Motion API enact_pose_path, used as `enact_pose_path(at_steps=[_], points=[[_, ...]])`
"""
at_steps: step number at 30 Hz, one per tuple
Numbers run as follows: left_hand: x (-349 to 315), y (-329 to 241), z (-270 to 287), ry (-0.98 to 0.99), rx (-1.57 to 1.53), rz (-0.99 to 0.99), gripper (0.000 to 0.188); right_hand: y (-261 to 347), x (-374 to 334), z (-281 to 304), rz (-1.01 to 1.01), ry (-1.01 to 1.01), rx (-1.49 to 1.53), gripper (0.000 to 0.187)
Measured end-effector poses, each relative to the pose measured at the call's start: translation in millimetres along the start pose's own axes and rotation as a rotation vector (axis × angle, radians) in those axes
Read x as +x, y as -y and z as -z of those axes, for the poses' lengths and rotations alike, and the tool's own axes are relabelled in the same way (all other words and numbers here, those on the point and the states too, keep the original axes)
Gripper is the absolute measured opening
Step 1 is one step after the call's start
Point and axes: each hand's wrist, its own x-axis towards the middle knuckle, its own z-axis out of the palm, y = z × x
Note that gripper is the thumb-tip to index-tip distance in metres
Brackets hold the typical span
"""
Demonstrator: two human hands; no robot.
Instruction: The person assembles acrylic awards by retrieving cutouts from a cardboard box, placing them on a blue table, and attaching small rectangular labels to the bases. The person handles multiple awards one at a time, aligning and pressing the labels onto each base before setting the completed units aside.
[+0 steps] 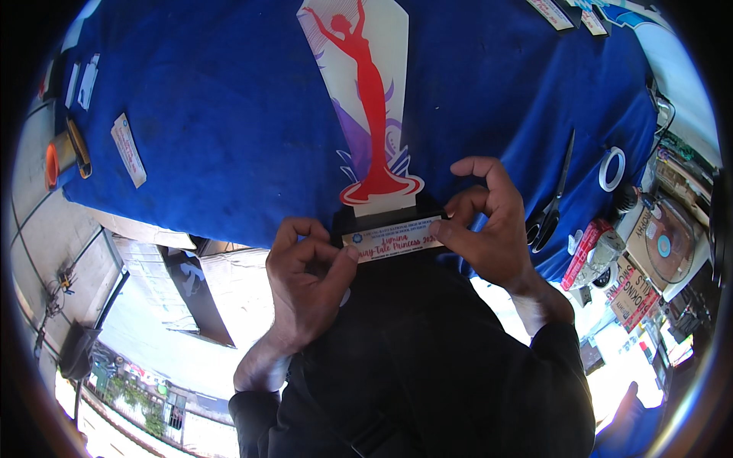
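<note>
A trophy [372,114] with a red figure of a woman, arms raised, on a white and purple panel lies on the blue cloth, its black base [385,216] toward me. Along the front of that base is a white printed label [393,241] with red lettering. My left hand [305,267] has its thumb on the label's left end, fingers curled behind. At the other end, my right hand [489,225] presses its thumb on the label, the index finger raised and bent. Whether the label is stuck to the base I cannot tell.
Blue cloth [206,114] covers the table. On the right lie black scissors [551,206] and a white tape roll [611,169], beside a red box [588,248]. Another label strip [128,150] and a cutter knife [79,146] are at the left. More strips [551,13] lie far right.
</note>
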Motion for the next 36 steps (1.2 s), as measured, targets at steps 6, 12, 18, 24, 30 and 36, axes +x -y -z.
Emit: enact_pose_path(at_steps=[6, 12, 18, 24, 30, 36], points=[[10, 8, 2, -0.029, 0.234, -0.175, 0.024, -3, 2, 1, 0.01, 0.016, 0.012, 0.052], [15, 10, 10, 0.047, 0.064, 0.071, 0.036, -15, 1, 6, -0.096, 0.107, -0.011, 0.042], [48, 18, 4, 0.235, -0.104, 0.137, 0.037, -24, -12, -31, 0.46, -0.168, -0.457, 0.043], [36, 13, -14, 0.171, -0.297, -0.057, 0.028, -16, -3, -26, 0.254, -0.251, 0.094, 0.044], [29, -14, -19, -0.185, -0.195, -0.367, 0.023, 11, 1, -52, 0.725, -0.568, -0.197, 0.051], [23, -23, -11, -0.311, -0.326, -0.501, 0.025, 45, 22, -24, 0.805, -0.328, -0.019, 0.048]])
